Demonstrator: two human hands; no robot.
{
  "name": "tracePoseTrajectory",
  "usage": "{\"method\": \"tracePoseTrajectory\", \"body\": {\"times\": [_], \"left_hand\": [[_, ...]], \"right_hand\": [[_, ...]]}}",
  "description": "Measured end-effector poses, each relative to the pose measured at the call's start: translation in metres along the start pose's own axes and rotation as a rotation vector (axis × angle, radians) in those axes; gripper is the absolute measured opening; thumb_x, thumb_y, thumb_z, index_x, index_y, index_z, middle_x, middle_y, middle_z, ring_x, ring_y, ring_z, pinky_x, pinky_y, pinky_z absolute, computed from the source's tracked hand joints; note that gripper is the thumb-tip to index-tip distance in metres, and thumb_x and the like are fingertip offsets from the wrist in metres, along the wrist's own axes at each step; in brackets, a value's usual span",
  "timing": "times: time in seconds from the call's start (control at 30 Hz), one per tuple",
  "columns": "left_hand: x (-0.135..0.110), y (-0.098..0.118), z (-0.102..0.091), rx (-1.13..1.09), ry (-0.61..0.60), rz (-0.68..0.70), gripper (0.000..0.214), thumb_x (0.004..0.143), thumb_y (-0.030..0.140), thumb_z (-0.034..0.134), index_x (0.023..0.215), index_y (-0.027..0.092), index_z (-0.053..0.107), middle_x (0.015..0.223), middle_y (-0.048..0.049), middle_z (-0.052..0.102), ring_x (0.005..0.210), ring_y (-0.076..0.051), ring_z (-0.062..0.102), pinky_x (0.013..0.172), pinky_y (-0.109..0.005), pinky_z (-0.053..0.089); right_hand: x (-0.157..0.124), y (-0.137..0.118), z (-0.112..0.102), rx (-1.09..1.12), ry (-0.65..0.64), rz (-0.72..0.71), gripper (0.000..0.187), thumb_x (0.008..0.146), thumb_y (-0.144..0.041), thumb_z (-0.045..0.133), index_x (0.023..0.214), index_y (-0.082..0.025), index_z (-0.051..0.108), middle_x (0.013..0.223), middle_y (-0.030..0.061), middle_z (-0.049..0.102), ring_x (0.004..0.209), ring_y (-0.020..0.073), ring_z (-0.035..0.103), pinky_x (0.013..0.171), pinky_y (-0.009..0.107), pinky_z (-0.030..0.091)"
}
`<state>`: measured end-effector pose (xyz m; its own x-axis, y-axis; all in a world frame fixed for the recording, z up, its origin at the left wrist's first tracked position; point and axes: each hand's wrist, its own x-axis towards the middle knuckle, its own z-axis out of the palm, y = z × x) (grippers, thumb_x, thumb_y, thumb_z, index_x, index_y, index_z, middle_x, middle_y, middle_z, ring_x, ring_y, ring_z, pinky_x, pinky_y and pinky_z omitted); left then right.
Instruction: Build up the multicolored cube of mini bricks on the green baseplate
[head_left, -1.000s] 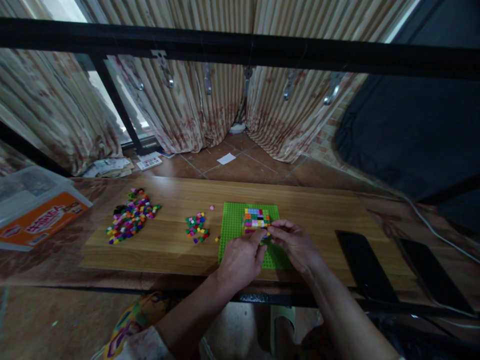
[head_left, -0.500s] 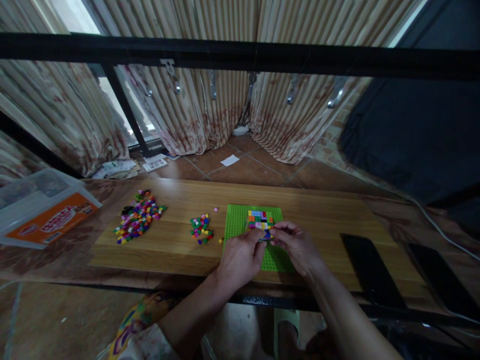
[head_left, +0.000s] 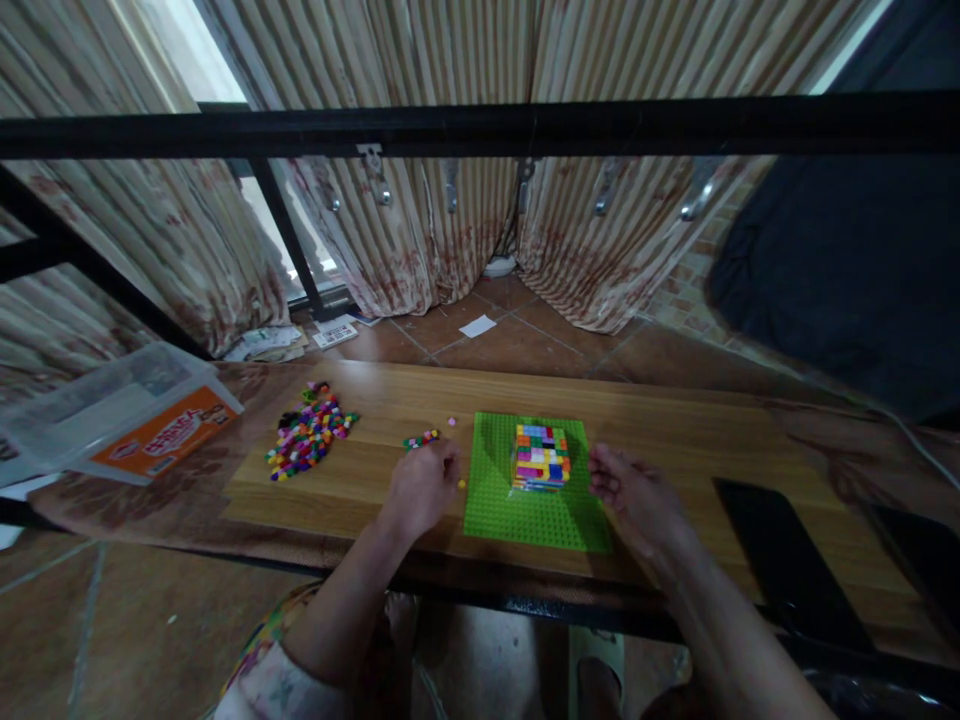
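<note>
A green baseplate (head_left: 495, 495) lies on the wooden board, carrying a multicoloured block of small bricks (head_left: 540, 457) near its far middle. My left hand (head_left: 421, 487) rests left of the plate over a small pile of loose bricks (head_left: 421, 438), fingers curled down; whether it holds anything is hidden. My right hand (head_left: 634, 492) hovers just right of the plate, palm turned inward, fingers loosely apart and holding nothing. Neither hand touches the built block.
A larger heap of coloured bricks (head_left: 307, 438) lies at the board's left. A clear plastic box with an orange label (head_left: 124, 412) sits at far left. Two dark flat slabs (head_left: 787, 550) lie at right. A black rail (head_left: 480, 125) crosses overhead.
Both hands have left the built block: the left moved left onto the small brick pile, the right drew back to the plate's right edge and opened. The view shifted leftward.
</note>
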<state>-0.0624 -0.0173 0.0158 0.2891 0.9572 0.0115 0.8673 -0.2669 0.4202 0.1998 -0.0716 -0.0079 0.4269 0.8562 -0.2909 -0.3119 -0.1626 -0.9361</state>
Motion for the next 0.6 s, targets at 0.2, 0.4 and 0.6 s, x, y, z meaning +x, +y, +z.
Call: {"method": "tracePoseTrajectory", "body": {"times": [0.2,0.4,0.6], "left_hand": [[-0.005,-0.012,0.004,0.002,-0.096,0.029,0.022,0.082,0.009,0.051,0.084,0.019,0.070,0.085,-0.0045,0.073,0.083,-0.017,0.068,0.073,-0.024,0.047],[-0.008,-0.002,0.015,0.032,-0.119,0.039,0.021,0.080,0.010,0.054,0.088,0.018,0.071,0.087,-0.0075,0.073,0.083,-0.020,0.069,0.076,-0.027,0.051],[-0.008,0.005,0.019,0.083,-0.124,0.034,0.021,0.082,0.011,0.052,0.088,0.016,0.071,0.089,-0.0101,0.073,0.085,-0.020,0.069,0.080,-0.028,0.052]], "right_hand": [[-0.002,0.003,0.006,-0.016,0.011,-0.014,0.038,0.052,-0.050,0.087,0.066,-0.020,0.070,0.063,0.0006,0.063,0.054,0.0104,0.052,0.049,0.022,0.043],[-0.008,0.003,0.010,-0.189,-0.095,-0.056,0.041,0.057,-0.057,0.083,0.066,-0.020,0.069,0.062,-0.0005,0.061,0.054,0.0104,0.050,0.051,0.023,0.043],[-0.006,0.006,0.012,-0.266,-0.097,-0.060,0.041,0.054,-0.055,0.085,0.070,-0.020,0.070,0.064,-0.0008,0.063,0.055,0.0104,0.052,0.053,0.024,0.044]]}}
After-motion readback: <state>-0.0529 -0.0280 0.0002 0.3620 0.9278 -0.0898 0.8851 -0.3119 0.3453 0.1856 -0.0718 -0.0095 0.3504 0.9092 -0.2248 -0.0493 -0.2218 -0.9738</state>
